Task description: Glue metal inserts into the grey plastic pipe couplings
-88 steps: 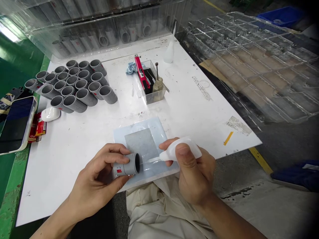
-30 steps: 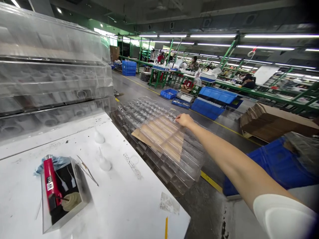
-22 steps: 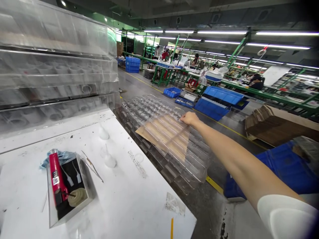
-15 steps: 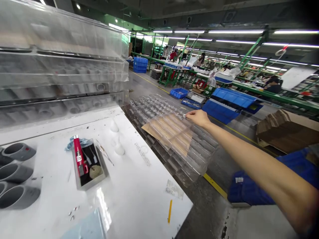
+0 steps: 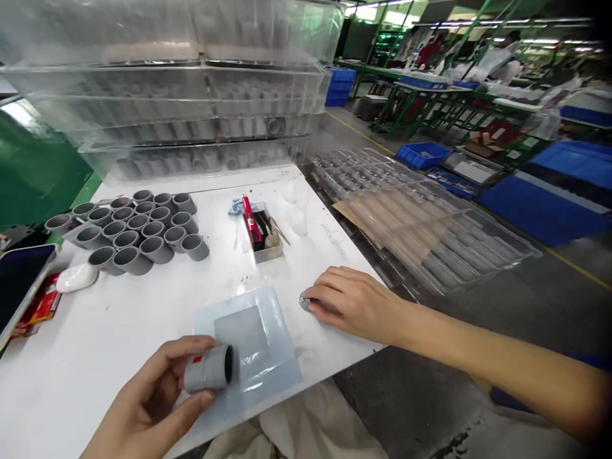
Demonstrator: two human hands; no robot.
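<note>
My left hand (image 5: 150,398) is shut around a grey plastic pipe coupling (image 5: 209,368) with a red label, holding it just above the near edge of a pale blue plastic sheet (image 5: 272,366). A grey square pad (image 5: 239,335) lies on that sheet. My right hand (image 5: 354,303) rests on the white table (image 5: 325,274), its fingertips on a small round metal piece (image 5: 305,301), which they partly hide.
Several grey couplings (image 5: 138,229) stand grouped at the table's left. An acrylic box (image 5: 265,233) holds a red tube. A phone (image 5: 19,287) lies at the left edge. Stacked clear plastic trays (image 5: 421,217) lie beyond the right edge, and a clear case of pipe fittings (image 5: 167,95) stands behind.
My right arm has come back from reaching over the clear trays to the table, and my view has dropped to the tabletop. My left hand and its coupling have returned to view.
</note>
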